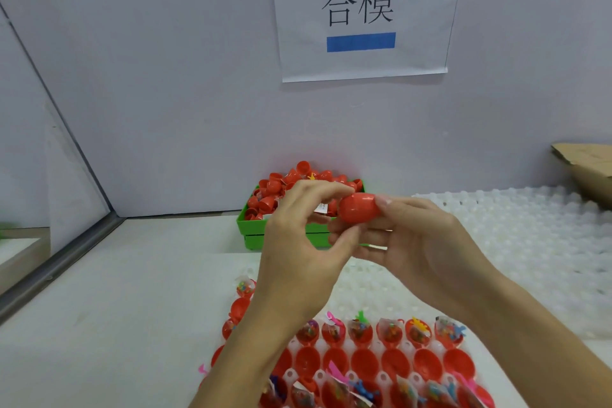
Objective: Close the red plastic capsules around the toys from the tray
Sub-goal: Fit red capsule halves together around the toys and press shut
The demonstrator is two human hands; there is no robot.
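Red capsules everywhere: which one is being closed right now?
The red capsule pinched between both hands, left hand and right hand, above the tray; the others lie untouched.

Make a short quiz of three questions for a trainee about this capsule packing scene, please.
1. True or false: both hands hold the red capsule.
2. Where is the green bin? A) behind the hands, by the wall B) on the cardboard
3. What fills the open capsule halves in the white tray?

Key: 1 true: left hand and right hand pinch it. 2 A. 3 Small bagged toys.
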